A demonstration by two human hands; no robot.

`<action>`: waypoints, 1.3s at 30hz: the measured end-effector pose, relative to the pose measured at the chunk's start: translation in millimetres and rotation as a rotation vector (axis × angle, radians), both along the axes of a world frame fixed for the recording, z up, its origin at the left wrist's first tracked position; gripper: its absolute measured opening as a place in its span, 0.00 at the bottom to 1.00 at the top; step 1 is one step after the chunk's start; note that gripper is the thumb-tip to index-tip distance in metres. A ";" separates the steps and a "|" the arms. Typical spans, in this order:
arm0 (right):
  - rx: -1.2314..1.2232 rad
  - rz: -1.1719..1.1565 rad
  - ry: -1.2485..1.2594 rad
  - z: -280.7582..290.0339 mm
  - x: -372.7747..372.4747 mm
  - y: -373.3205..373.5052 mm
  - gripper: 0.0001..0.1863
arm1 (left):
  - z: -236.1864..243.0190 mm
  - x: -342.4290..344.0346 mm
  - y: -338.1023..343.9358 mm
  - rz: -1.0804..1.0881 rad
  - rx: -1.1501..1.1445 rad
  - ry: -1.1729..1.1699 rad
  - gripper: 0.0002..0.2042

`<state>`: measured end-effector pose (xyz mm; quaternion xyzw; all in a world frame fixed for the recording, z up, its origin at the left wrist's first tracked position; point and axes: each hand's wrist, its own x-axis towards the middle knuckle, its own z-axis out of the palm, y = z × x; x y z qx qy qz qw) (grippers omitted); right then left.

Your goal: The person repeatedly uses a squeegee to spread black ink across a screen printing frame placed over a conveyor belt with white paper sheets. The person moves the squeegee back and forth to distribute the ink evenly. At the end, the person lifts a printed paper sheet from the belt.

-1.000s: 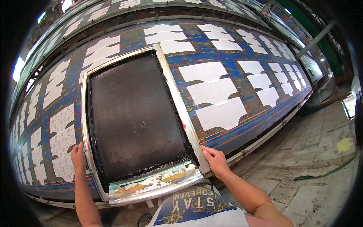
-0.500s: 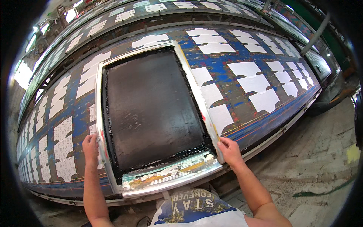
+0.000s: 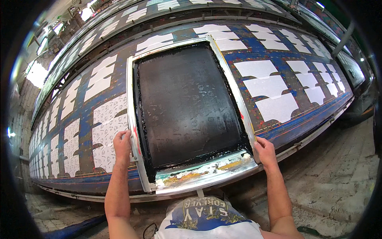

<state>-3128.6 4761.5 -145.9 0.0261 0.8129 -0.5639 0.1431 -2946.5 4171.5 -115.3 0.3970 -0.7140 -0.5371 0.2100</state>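
A large screen-printing frame [image 3: 248, 119] with a pale metal rim and a dark mesh [image 3: 187, 107] lies over the printing table in front of me. Smears of ink coat its near end. My left hand [image 3: 122, 144] is closed on the left rim near the front corner. On the opposite side my right hand [image 3: 266, 151] grips the right rim, thumb and fingers pinched round its edge. Just left of the frame lie white fabric pieces [image 3: 109, 133] bearing a small dark print. Plain white fabric pieces [image 3: 268, 89] lie to its right. Whatever is under the frame is hidden.
The long, blue-stained printing table [image 3: 318, 104] runs across from left to right, with a metal rail along its near edge. Behind it stands another long table [image 3: 167, 15] with white pieces. A concrete floor [image 3: 334, 175] lies at the right.
Both hands and the frame have shifted right along the table. More printed fabric now shows left of the frame, and the pieces just to its right have become covered. Faint print marks show on the mesh.
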 end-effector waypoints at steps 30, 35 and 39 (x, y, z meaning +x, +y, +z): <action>0.550 1.095 0.867 91.4 93.0 -106.0 0.30 | -34.2 -11.5 11.2 0.029 0.210 -0.184 0.28; 0.574 1.067 0.859 89.6 93.8 -131.9 0.31 | -39.1 -12.5 7.8 -0.033 0.074 -0.186 0.24; 0.700 1.167 0.716 96.2 79.2 -147.2 0.29 | -54.2 -18.0 12.4 -0.020 0.053 -0.091 0.17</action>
